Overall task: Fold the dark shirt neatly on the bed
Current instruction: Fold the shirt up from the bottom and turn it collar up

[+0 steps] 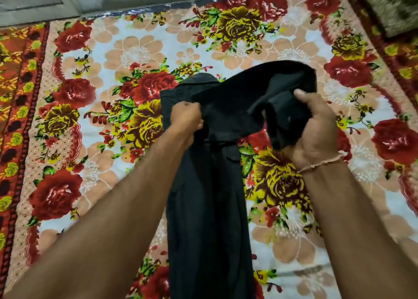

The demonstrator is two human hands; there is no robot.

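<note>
Over floral bedspread [140,49], dark shirt [210,196] bunched in L hand [186,117] & R hand [314,131] grips.

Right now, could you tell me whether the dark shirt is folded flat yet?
Not yet. The dark shirt is bunched and lifted in the grip of the left hand and right hand, trailing over the floral bedspread.

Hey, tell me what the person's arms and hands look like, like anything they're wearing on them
Both forearms are bare, with no sleeves in view. The left hand shows no rings, watch or band. The right hand is also free of visible rings, but a thin, pale pinkish thread bracelet is tied round its wrist, with a small frayed end sticking out at the outer side. No gloves.
</note>
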